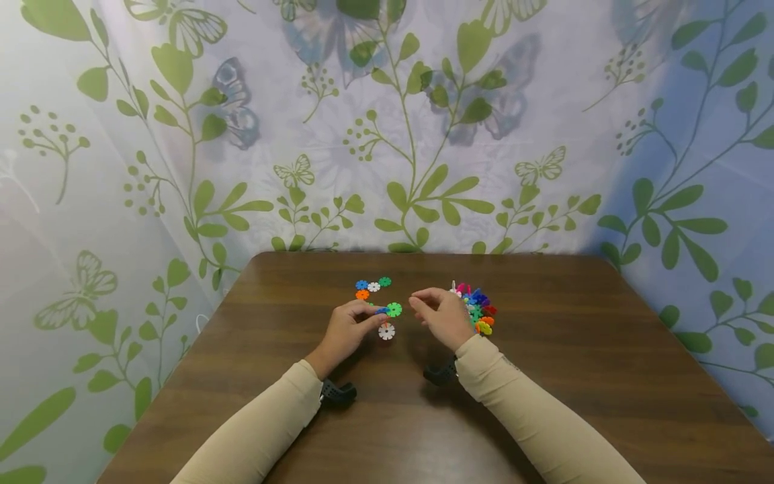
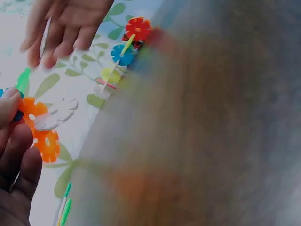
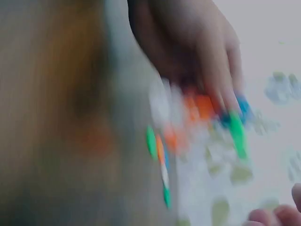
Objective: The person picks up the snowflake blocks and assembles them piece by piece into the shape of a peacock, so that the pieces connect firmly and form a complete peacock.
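Observation:
My left hand (image 1: 345, 329) pinches a blue notched plastic disc (image 1: 381, 310) between thumb and fingers. Joined to it is a bright green disc (image 1: 394, 309), pointing towards the right hand. Orange discs (image 2: 47, 146) and a white disc (image 1: 386, 331) belong to the same linked cluster, which shows more fully in the left wrist view. My right hand (image 1: 444, 316) hovers just right of the green disc, its fingers loosely bent and nothing visible between them. The left fingers partly cover the blue disc.
Behind the right hand lies a heap of multicoloured notched discs (image 1: 478, 316), partly hidden by it. Farther back on the brown table (image 1: 544, 396) are a blue disc (image 1: 362, 285), a white one (image 1: 373, 287), a green one (image 1: 385, 281) and an orange one (image 1: 362, 294).

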The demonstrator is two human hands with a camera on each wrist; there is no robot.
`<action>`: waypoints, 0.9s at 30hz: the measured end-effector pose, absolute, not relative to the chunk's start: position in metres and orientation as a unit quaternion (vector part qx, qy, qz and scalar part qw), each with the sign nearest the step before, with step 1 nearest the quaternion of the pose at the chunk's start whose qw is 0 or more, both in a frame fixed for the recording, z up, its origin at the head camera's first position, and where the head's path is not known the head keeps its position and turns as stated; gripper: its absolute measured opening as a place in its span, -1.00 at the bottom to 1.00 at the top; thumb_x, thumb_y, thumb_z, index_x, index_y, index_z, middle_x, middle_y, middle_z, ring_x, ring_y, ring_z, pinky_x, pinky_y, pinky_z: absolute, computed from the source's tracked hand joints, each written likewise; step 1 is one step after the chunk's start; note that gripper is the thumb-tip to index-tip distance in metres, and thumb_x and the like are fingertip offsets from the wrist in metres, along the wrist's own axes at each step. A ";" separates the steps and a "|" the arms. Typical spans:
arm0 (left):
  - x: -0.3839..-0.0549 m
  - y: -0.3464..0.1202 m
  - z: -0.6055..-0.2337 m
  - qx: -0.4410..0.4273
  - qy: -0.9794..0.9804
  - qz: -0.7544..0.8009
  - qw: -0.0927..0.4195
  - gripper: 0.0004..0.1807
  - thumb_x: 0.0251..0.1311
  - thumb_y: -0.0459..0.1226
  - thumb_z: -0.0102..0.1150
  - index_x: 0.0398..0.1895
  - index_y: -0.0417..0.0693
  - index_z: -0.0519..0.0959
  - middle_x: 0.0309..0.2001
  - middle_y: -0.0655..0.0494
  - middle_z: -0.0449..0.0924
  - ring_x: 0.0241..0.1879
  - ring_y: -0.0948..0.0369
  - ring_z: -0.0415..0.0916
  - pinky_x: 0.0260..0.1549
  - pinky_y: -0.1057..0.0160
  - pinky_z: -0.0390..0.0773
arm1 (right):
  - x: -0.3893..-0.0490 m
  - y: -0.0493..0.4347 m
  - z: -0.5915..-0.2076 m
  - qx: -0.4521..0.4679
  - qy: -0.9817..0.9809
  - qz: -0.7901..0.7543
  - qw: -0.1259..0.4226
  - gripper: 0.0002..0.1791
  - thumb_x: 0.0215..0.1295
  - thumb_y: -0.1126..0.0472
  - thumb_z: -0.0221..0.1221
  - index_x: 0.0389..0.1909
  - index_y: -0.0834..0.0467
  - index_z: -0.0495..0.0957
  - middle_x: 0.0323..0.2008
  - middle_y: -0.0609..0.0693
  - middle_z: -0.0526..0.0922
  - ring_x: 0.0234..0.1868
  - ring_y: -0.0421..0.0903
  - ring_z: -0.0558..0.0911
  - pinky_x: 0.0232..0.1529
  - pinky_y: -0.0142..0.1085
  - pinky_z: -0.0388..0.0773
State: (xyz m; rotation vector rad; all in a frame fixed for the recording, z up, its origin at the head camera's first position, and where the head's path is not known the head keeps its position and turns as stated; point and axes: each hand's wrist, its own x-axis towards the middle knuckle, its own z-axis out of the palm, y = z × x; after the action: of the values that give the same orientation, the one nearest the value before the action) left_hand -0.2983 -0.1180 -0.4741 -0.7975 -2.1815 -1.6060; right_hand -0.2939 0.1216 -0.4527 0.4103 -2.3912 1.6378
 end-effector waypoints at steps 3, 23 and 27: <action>-0.301 -0.120 -0.475 -0.260 -0.760 -0.572 0.167 -0.91 0.23 -0.48 0.47 -0.22 -0.32 0.79 -0.23 -0.09 0.74 -0.32 0.15 0.60 -0.31 0.38 0.59 | -0.300 0.159 -0.448 0.126 -0.844 0.487 0.188 -0.81 0.46 0.24 0.35 -0.03 0.26 0.76 -0.26 0.05 0.78 -0.28 0.07 0.72 -0.26 -0.15 0.66; -0.326 -0.120 -0.505 -0.226 -0.783 -0.566 0.121 -0.90 0.27 -0.32 0.50 -0.20 -0.14 0.82 -0.19 0.04 0.73 -0.30 0.01 0.58 -0.34 0.32 0.58 | -0.326 0.285 -0.488 0.142 -0.931 0.333 0.042 -0.93 0.40 0.28 0.39 -0.21 0.23 0.76 -0.25 0.02 0.75 -0.19 0.08 0.69 -0.03 0.08 0.66; -0.328 -0.123 -0.506 -0.237 -0.780 -0.568 0.114 -0.90 0.28 -0.22 0.51 -0.21 -0.02 0.84 -0.20 0.15 0.72 -0.31 0.11 0.59 -0.33 0.30 0.60 | -0.329 0.280 -0.489 0.164 -0.925 0.337 0.055 -0.94 0.43 0.24 0.38 -0.24 0.15 0.74 -0.26 -0.06 0.73 -0.20 0.01 0.67 -0.02 0.06 0.65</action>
State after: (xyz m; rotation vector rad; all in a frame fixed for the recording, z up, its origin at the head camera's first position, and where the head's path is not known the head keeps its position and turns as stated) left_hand -0.3282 -0.1227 -0.5056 -0.6948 -2.2868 -1.6665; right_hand -0.3288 0.2799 -0.4892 0.4967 -2.8095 1.0246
